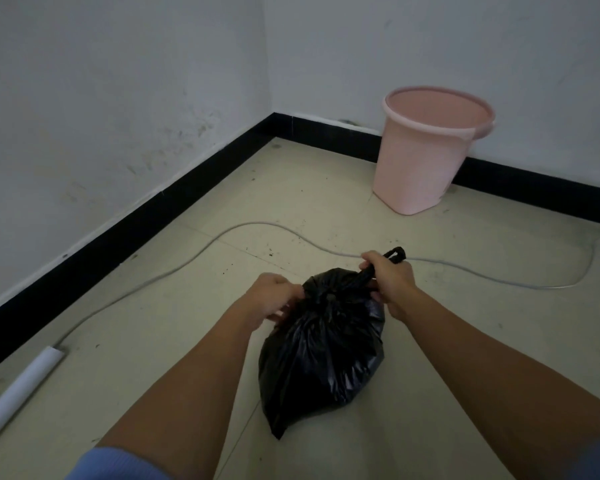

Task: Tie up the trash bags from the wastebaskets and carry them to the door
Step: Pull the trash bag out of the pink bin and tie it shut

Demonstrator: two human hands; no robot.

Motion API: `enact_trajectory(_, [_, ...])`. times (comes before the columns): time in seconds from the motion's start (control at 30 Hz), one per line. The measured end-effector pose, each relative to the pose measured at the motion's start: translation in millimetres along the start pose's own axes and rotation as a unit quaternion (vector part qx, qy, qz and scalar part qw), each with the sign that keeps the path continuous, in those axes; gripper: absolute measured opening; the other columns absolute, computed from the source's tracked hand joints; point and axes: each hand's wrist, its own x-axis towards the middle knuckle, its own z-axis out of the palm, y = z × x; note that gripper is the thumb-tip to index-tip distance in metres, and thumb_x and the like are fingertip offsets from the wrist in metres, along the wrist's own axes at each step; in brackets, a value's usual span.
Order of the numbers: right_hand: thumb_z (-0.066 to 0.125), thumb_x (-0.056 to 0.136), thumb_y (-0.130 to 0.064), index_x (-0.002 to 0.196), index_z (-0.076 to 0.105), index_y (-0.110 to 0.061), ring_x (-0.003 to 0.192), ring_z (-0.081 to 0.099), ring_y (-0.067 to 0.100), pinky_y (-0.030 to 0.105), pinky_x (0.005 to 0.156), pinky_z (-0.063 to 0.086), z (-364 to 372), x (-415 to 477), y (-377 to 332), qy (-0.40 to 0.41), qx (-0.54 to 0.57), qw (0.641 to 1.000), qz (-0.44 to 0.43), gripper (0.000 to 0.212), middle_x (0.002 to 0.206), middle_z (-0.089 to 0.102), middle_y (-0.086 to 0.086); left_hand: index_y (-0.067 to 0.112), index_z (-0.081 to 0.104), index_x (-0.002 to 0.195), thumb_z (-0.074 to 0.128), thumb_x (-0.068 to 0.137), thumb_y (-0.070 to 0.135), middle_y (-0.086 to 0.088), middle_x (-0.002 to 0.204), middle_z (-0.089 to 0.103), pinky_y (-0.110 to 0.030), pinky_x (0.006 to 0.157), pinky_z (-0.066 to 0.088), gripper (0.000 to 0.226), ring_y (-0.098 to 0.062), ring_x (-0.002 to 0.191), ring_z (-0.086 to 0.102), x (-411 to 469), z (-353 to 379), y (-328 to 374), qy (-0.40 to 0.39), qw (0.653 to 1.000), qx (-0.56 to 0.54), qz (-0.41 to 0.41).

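Counted one black trash bag (321,344). Found it lying on the pale floor (174,327) right in front of the person, gathered neck pointing away, well apart from the wastebasket. Counted one pink wastebasket (426,157), upright beside the far wall's black baseboard (118,244).

Logged two hands, both at the bag's neck. Saw the left hand (274,299) with fingers curled, pinching bunched plastic on the neck's left side. Lost its fingertips to blur and to the black of the bag. Saw the right hand (390,275) closed in a fist round a twisted strand of the bag's top, with a short looped end poking out past the knuckles. Could not tell whether the neck was knotted.

Counted one grey cable (201,251) — traced it snaking over the floor beyond the bag and passing behind the right hand, then lost its right end near the frame edge. Counted one white conduit (18,386) at lower left, touching the cable at its upper end and cut off below by the frame. Noted two blue sleeve cuffs (118,465), both clipped by the bottom edge. Found the room dim and the floor specks too small to identify.
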Motion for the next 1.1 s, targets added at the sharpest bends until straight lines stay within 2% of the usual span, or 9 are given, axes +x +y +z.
enact_trajectory(0.07, [0.064, 0.088, -0.034, 0.069, 0.065, -0.009, 0.057, 0.055, 0.019, 0.024, 0.047, 0.037, -4, 1, 3, 0.032, 0.004, 0.999, -0.007, 0.031, 0.073, 0.065, 0.008, 0.011, 0.065, 0.083, 0.065, 0.083, 0.01, -0.005, 0.079, 0.063, -0.025, 0.064, 0.047, 0.002, -0.018, 0.077, 0.058, 5, 8, 12, 0.047, 0.997, -0.018, 0.054])
enact_trajectory(0.17, [0.05, 0.097, -0.035, 0.067, 0.063, -0.008, 0.059, 0.054, 0.021, 0.025, 0.048, 0.036, -8, 0, 8, 0.026, 0.013, 0.999, 0.025, 0.042, 0.076, 0.064, 0.01, 0.01, 0.072, 0.095, 0.076, 0.074, 0.008, -0.007, 0.092, 0.069, -0.033, 0.085, 0.056, 0.021, -0.021, 0.087, 0.065, 12, 28, 21, -0.009, 0.995, 0.01, 0.099])
enact_trajectory(0.3, [0.044, 0.1, -0.035, 0.063, 0.063, -0.01, 0.064, 0.054, 0.021, 0.025, 0.053, 0.039, -8, 1, 9, 0.025, 0.023, 0.999, 0.036, 0.048, 0.076, 0.065, 0.009, 0.011, 0.073, 0.099, 0.082, 0.069, 0.012, -0.007, 0.099, 0.071, -0.029, 0.088, 0.053, 0.03, -0.018, 0.091, 0.065, 18, 48, 21, -0.047, 0.968, 0.198, 0.149])
enact_trajectory(0.43, [0.04, 0.102, -0.036, 0.062, 0.06, -0.011, 0.06, 0.057, 0.021, 0.024, 0.053, 0.039, -9, 3, 10, 0.012, 0.028, 0.998, 0.047, 0.052, 0.074, 0.066, 0.009, 0.017, 0.062, 0.084, 0.065, 0.073, 0.004, -0.007, 0.094, 0.065, -0.031, 0.073, 0.051, 0.018, -0.023, 0.084, 0.061, 17, 58, 16, 0.034, 0.923, 0.34, 0.179])
enact_trajectory(0.63, [0.043, 0.103, -0.035, 0.077, 0.062, -0.005, 0.051, 0.057, 0.019, 0.023, 0.047, 0.037, -4, 6, 13, 0.017, 0.024, 0.999, 0.032, 0.044, 0.079, 0.065, 0.015, 0.016, 0.041, 0.082, 0.049, 0.077, -0.002, 0.0, 0.081, 0.052, -0.03, 0.06, 0.035, 0.021, -0.024, 0.072, 0.052, 9, 54, 11, 0.183, 0.868, 0.379, 0.263])
enact_trajectory(0.77, [0.045, 0.102, -0.036, 0.1, 0.06, -0.002, 0.049, 0.056, 0.017, 0.024, 0.05, 0.039, 0, 6, 4, 0.018, 0.04, 0.999, 0.019, 0.037, 0.071, 0.065, 0.011, 0.012, 0.06, 0.097, 0.048, 0.085, 0.002, -0.002, 0.096, 0.061, -0.033, 0.06, 0.037, 0.02, -0.025, 0.083, 0.058, 9, 49, 15, 0.3, 0.817, 0.372, 0.323])
enact_trajectory(0.87, [0.043, 0.103, -0.037, 0.098, 0.061, -0.004, 0.054, 0.058, 0.017, 0.024, 0.05, 0.042, 1, 5, -2, 0.012, 0.064, 0.998, 0.022, 0.037, 0.071, 0.064, 0.008, 0.021, 0.068, 0.106, 0.048, 0.087, 0.01, -0.001, 0.1, 0.066, -0.029, 0.069, 0.039, 0.03, -0.02, 0.096, 0.057, 8, 44, 21, 0.273, 0.85, 0.354, 0.279])
enact_trajectory(0.97, [0.043, 0.103, -0.035, 0.083, 0.06, -0.007, 0.057, 0.057, 0.018, 0.026, 0.052, 0.042, -2, 2, -9, 0.009, 0.116, 0.992, 0.036, 0.038, 0.074, 0.063, 0.008, 0.021, 0.069, 0.083, 0.061, 0.078, 0.016, -0.001, 0.089, 0.064, -0.026, 0.069, 0.039, 0.01, -0.021, 0.088, 0.058, 6, 34, 35, 0.241, 0.906, 0.261, 0.231])
enact_trajectory(1.1, [0.041, 0.104, -0.034, 0.071, 0.053, -0.011, 0.066, 0.062, 0.021, 0.029, 0.058, 0.045, -8, 0, -18, -0.011, 0.196, 0.979, 0.057, 0.043, 0.076, 0.066, 0.008, 0.017, 0.055, 0.059, 0.071, 0.074, 0.021, 0.0, 0.066, 0.056, -0.028, 0.064, 0.044, 0.022, -0.019, 0.068, 0.055, 2, 17, 45, 0.053, 0.968, 0.179, 0.166])
